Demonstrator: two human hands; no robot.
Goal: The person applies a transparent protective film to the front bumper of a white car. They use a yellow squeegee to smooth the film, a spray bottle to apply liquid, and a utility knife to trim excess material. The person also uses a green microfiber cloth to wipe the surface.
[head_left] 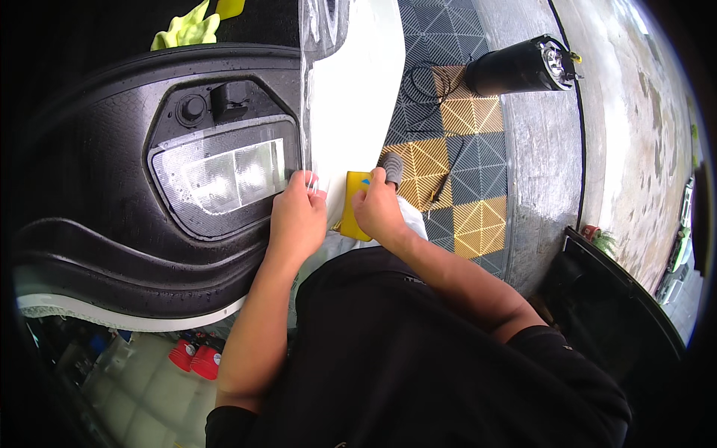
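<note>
My left hand (297, 215) pinches the edge of a clear protective film (312, 181) at the seam between a white car body panel (357, 97) and the black bumper trim (112, 134). My right hand (379, 209) presses a yellow squeegee (353, 196) flat against the white panel, just right of the left hand. A rectangular lamp (224, 175) with a clear ribbed lens sits in the black trim directly left of my left hand. My dark-clothed torso fills the lower middle of the view.
The floor has grey and yellow grid tiles (463, 164), with a black cable lying on them. A black cylindrical canister (519, 66) lies on its side at the top right. A yellow-green cloth (190, 28) rests at the top. Red containers (196, 357) stand at the lower left.
</note>
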